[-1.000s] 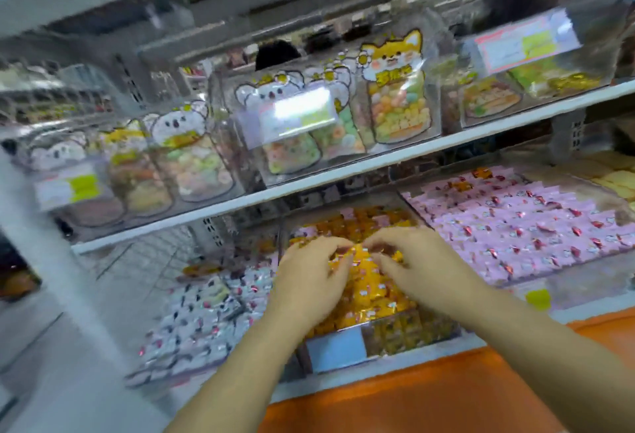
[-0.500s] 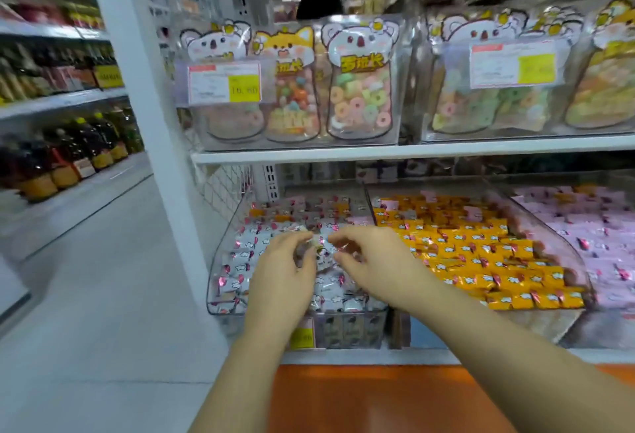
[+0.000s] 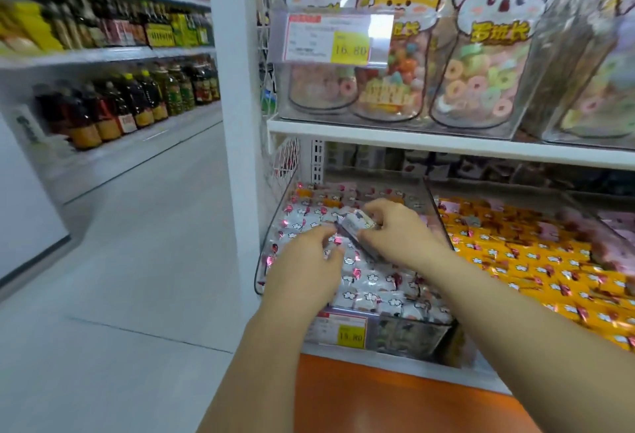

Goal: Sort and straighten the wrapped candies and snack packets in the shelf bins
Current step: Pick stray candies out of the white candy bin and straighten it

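- Foil-film wrappers, silver-white with pink print: the wrapped candies (image 3: 371, 281) fill the clear bin (image 3: 271, 226) at lower centre of the frame, in a loose pile.
- Right hand (image 3: 400, 238) is curled and pinches one candy (image 3: 357, 223), lifted just above the pile at centre frame.
- Left hand (image 3: 305, 269) sits just left of it, fingertips (image 3: 330, 238) down at the near end of that candy. Can't tell whether it pinches the wrapper or only touches the pile.
- Handling, my read: each piece is light, with a small firm core inside crinkly, slick film. It's unlikely to break, but it slides off its neighbours and shifts the pile when nudged.
- Best hold: pinch across the body, thumb against forefinger. The crimped ends are flimsy, so fine for turning a piece and poor for carrying it.
- For levelling rows, a flat-finger sweep probably beats picking pieces one by one.
- Orange candies (image 3: 515, 261) fill the next bin to the right, up against the shared clear wall. A few pinkish pieces lie on top there, likely strays to sort.
- Bin looks like thin clear plastic. A hard push at the front lip above the price tag (image 3: 340, 329) could skid it.
- Gummy pouches (image 3: 481, 65) stand on the shelf above, upper right. They look soft and floppy, so take them by the top edge. Neither hand is near them.
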